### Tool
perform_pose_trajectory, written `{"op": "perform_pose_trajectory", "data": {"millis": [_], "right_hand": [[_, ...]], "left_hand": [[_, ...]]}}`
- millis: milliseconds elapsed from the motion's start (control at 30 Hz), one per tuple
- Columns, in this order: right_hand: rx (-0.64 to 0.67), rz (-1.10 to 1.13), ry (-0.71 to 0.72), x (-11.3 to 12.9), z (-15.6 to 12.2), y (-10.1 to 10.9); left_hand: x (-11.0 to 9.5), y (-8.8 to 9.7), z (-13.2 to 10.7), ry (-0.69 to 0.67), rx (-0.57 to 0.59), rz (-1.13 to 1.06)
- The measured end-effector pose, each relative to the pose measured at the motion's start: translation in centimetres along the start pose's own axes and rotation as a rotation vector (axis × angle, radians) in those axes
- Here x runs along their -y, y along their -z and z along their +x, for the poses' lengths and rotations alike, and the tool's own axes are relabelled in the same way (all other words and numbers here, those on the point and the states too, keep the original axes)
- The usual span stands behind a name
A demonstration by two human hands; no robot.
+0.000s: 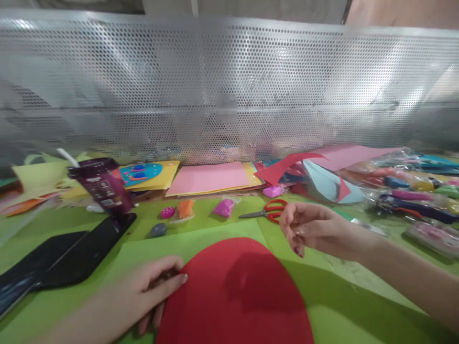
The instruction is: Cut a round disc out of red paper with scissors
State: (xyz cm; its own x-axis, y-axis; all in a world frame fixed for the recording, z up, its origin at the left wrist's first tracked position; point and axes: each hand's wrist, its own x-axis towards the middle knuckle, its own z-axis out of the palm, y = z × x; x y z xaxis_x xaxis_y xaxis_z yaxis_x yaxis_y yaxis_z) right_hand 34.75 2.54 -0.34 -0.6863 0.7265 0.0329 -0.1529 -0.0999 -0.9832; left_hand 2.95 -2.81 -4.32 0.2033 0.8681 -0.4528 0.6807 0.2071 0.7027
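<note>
Perforated metal panel [201,91] backs the green tabletop [204,212]; cup [109,188] & flat black item [86,258] crowd its left edge, paper scraps [297,165] & plastic bags [412,184] its far right corner. Red paper [229,291], toward near edge, hides part of green sheet [136,248]; bottom's cut off. L hand [150,289]: thumb on paper's left rim, can't tell if fingers grip. R hand [319,229], nr scissors [264,213]: fingers loosely bent, nothing visible in them, tips blurry.
</note>
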Motion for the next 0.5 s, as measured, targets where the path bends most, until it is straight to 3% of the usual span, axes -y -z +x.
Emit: {"op": "perform_pose_trajectory", "data": {"millis": [133,267,367,433,500], "right_hand": [[-0.249,-0.324,0.007,0.0,0.1,-0.6],[-0.531,-0.620,0.119,1.7,-1.0,0.2],[-0.795,-1.060,0.192,3.4,-2.7,1.7],[-0.770,-1.329,0.135,3.6,-3.4,2.6],[-0.675,-1.421,0.110,3.0,-3.3,3.1]], "left_hand": [[-0.7,0.7,-0.4,-0.148,-0.010,-0.048],[-1.0,1.4,-0.4,-0.261,-0.110,-0.053],[-0.7,2.0,-0.1,-0.369,-0.245,-0.074],[-0.5,2.6,0.1,-0.406,-0.371,-0.081],[-0.3,3.1,0.3,-0.500,-0.472,-0.098]]}}
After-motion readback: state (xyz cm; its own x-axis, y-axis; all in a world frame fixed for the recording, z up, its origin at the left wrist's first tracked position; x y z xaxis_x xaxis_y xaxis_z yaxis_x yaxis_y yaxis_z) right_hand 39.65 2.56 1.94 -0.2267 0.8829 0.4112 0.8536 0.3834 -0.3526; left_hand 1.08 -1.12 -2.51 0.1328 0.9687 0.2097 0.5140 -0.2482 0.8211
